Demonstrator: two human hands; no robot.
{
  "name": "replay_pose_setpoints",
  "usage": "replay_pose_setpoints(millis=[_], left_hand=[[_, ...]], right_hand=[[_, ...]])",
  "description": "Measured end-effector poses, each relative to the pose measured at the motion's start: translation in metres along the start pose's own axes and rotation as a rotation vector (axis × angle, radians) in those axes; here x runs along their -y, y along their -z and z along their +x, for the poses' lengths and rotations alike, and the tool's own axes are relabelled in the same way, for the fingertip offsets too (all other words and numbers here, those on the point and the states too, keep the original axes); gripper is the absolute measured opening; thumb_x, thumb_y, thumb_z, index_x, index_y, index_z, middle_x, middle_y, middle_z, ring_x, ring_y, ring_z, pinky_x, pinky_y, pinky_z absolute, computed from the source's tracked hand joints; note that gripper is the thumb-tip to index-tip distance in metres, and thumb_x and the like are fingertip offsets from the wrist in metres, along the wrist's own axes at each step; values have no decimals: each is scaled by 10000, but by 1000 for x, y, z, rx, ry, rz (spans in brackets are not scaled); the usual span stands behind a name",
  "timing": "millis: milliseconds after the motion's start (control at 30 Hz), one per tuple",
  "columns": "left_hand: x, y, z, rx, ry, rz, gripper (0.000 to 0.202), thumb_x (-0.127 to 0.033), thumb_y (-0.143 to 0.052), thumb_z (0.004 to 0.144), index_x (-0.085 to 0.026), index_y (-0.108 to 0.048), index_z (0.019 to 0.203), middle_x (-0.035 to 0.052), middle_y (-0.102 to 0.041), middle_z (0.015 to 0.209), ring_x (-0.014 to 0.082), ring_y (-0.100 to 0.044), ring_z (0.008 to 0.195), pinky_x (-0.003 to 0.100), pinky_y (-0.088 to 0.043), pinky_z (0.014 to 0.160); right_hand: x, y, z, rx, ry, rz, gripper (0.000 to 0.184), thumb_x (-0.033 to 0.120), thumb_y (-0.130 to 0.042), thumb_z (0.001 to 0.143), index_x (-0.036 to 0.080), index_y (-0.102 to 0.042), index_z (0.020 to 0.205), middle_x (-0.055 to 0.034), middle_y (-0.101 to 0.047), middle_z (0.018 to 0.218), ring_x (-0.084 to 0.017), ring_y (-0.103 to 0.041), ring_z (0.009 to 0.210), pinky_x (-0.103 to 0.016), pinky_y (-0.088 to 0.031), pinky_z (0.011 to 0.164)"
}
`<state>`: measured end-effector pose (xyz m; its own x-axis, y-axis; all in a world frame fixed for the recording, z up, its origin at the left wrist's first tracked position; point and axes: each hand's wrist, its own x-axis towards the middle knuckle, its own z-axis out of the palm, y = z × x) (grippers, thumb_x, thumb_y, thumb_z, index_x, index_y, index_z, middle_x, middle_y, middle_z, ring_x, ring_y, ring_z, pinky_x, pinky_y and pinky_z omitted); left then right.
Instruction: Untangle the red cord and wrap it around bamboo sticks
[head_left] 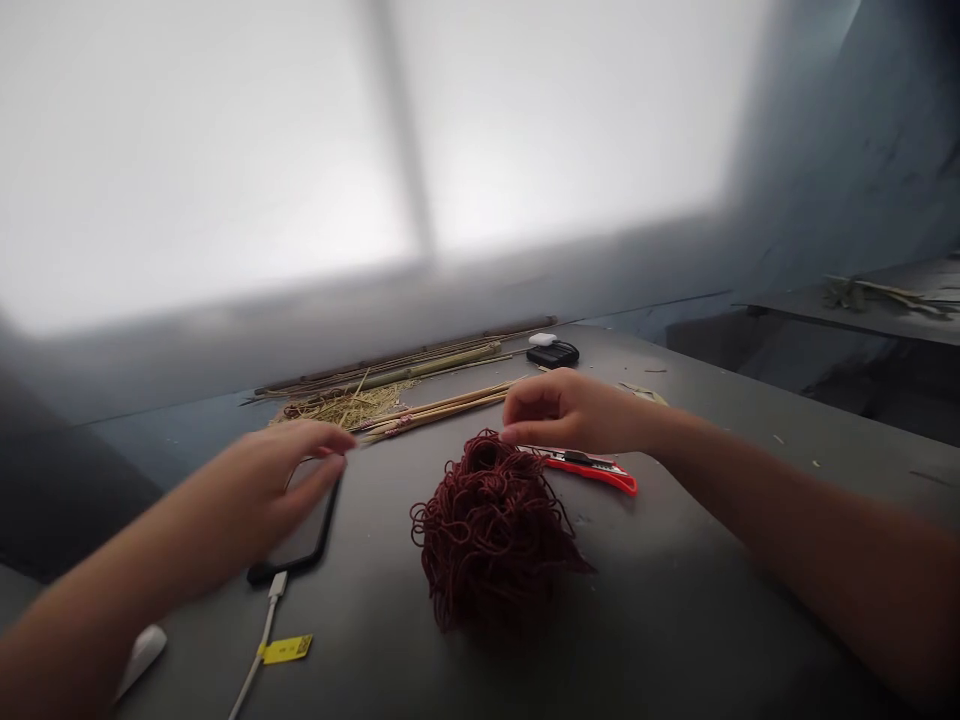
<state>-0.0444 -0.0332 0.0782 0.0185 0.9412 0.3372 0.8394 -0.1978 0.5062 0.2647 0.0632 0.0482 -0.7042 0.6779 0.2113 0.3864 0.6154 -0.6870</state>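
Observation:
A tangled bundle of dark red cord [491, 530] lies on the grey table [675, 620]. My right hand [570, 410] hovers at the bundle's far top, fingers curled and pinched at the cord there. A red utility knife [596, 468] lies just under that hand. My left hand [274, 485], blurred by motion, reaches over a black phone [304, 545] with fingers stretched out, holding nothing. Thin bamboo sticks [439, 405] lie between and beyond the two hands.
A white charging cable with a yellow tag [281, 650] runs from the phone toward me. Long bamboo strips and straw-like shavings [352, 400] lie at the table's far edge, beside a small black case [553, 353]. A second table [862, 305] stands at the right.

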Motion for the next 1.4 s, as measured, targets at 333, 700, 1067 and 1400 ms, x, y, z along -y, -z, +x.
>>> replay_pose_setpoints(millis=[333, 700, 1067, 1400], left_hand=[[-53, -102, -23, 243, -407, -188, 859, -575, -863, 593, -264, -590, 1347, 146, -592, 1399, 422, -458, 1330, 504, -335, 1122], [-12, -122, -11, -32, -198, -431, 401, -118, -640, 664, -236, -566, 1040, 82, -587, 1119, 286, -576, 1107, 404, -489, 940], [7, -112, 14, -213, 473, -1252, 341, -225, -691, 753, -240, -612, 1084, -6, -714, 813, 173, -711, 674, 250, -558, 604], [18, -114, 17, -55, 585, -1424, 478, -236, -768, 630, -237, -652, 1094, 12, -764, 873, 261, -746, 843, 335, -601, 723]], right_hand=[[24, 7, -22, 376, 15, -219, 394, 564, -670, 836, 201, -618, 691, 31, -567, 601, -102, -478, 522, -225, -324, 448], [1, -38, 0, 55, 240, -252, 371, 299, -838, 713, 188, -703, 1040, -46, -670, 989, -200, -632, 871, -284, -517, 729], [-17, 8, 3, 193, -417, -614, 219, 357, -701, 738, 215, -620, 883, -63, -659, 989, -233, -600, 808, -283, -395, 552], [-35, 6, 8, 29, -434, -676, 228, 66, -644, 591, 203, -464, 562, -19, -536, 573, -157, -454, 475, -269, -280, 458]])
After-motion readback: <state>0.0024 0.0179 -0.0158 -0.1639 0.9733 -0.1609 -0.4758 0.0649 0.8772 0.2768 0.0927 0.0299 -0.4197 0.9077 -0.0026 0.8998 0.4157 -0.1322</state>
